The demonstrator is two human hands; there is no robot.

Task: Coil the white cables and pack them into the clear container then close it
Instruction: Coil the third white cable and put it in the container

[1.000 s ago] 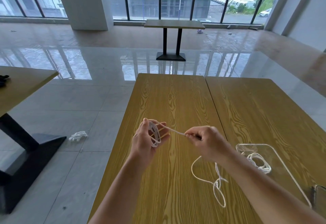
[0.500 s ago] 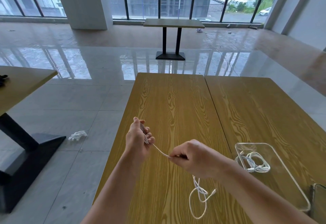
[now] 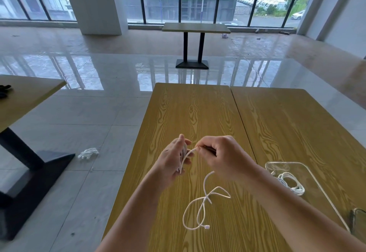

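A white cable (image 3: 200, 210) runs between both hands above the wooden table (image 3: 190, 117). Several turns of it are wound round the fingers of the left hand (image 3: 174, 162), which stands edge-on with its back to the camera; its fingers are fairly straight and close together, the thumb up, and the wraps sit on the palm side, mostly hidden. From there a short arc of cable rises to the right hand (image 3: 223, 156), whose grip is a pinch: thumb and forefinger pressed together on the cable, the other fingers curled under. Below the right hand the loose rest of the cable hangs down and lies on the table in two open loops, ending in a small white plug near the lower middle of the view.

To the right, on the adjoining table top, sits the clear container (image 3: 316, 184), open, with a second white cable (image 3: 291, 184) already coiled inside near its far end. Its near corner is cut off by the right forearm. At the right edge a clear object (image 3: 359, 224), perhaps the lid, is only partly in view and hard to make out.

On the grey tiled floor (image 3: 83, 132) left of the table lies a crumpled white thing (image 3: 88, 153). No writing or labels can be read anywhere.
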